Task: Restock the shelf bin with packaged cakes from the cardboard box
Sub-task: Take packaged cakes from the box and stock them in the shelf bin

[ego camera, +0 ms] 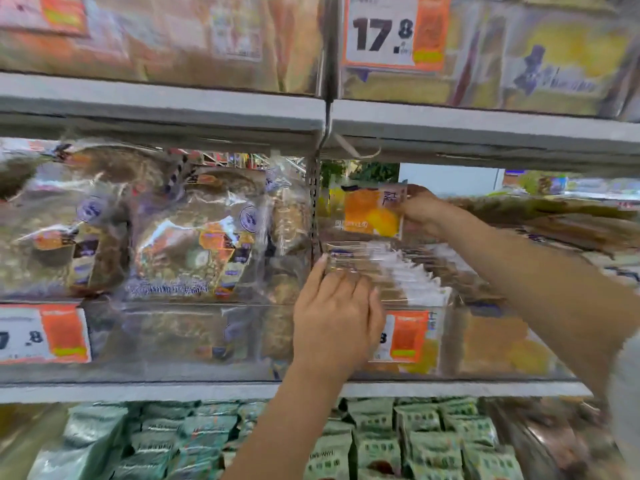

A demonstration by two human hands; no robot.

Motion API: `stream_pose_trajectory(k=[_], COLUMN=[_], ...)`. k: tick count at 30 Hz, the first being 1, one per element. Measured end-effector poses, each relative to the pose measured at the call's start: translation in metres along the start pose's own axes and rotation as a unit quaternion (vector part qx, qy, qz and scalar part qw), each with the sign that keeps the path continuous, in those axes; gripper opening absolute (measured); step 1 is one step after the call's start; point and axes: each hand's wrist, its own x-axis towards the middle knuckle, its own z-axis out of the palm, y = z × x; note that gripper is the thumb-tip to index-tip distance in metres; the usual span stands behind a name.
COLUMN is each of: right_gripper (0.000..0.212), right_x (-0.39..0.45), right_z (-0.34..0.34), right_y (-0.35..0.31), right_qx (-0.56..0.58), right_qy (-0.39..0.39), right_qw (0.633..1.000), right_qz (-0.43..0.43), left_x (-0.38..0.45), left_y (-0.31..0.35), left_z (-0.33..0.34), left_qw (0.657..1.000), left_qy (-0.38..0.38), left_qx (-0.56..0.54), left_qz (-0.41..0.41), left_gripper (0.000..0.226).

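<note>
A clear shelf bin (467,341) on the middle shelf holds a row of several packaged cakes (398,271) standing on edge. My left hand (332,313) presses flat against the front of that row at the bin's left end, fingers straight. My right hand (420,211) reaches in from the right and pinches an orange-and-yellow packaged cake (372,211) upright above the back of the row. The cardboard box is not in view.
A neighbouring bin on the left holds large bagged brown cakes (187,244). Price cards hang on the bin fronts (43,334) and on the shelf above (384,29). Green packets (433,441) fill the shelf below. A metal upright (317,209) divides the bays.
</note>
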Motion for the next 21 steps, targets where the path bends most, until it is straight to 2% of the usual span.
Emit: stream_pose_trajectory(k=[3,6,9,11,15,18,21], right_gripper=[0.036,0.025,0.043,0.049,0.067,0.085,0.071], right_x=[0.031,0.043,0.047,0.046,0.046,0.037,0.006], right_z=[0.025,0.037,0.035,0.035,0.033,0.025,0.011], right_y=[0.011,0.011,0.007,0.009,0.013,0.003,0.000], right_qx=[-0.052,-0.098,-0.220,-0.257,-0.236,-0.215,-0.213], right_qy=[-0.046,-0.017,0.019,0.024,0.028,0.013,0.002], right_qw=[0.997,0.995,0.975,0.965,0.971,0.975,0.975], right_qz=[0.018,0.028,-0.037,-0.055,-0.029,0.047,0.068], left_x=[-0.003,-0.004,-0.003,-0.004,-0.004,-0.003,0.000], left_y=[0.002,0.003,0.001,0.002,0.003,0.001,0.000], left_z=[0.001,0.003,0.003,0.002,0.001,0.002,-0.001], left_qw=[1.000,1.000,0.999,0.999,0.999,0.999,1.000], left_qy=[0.009,0.022,0.032,0.029,0.027,0.023,0.009], left_qx=[-0.014,-0.018,-0.027,-0.031,-0.029,-0.027,-0.023], left_qz=[-0.006,-0.004,-0.009,-0.011,-0.012,-0.008,-0.010], left_gripper=[0.045,0.046,0.044,0.044,0.043,0.044,0.047])
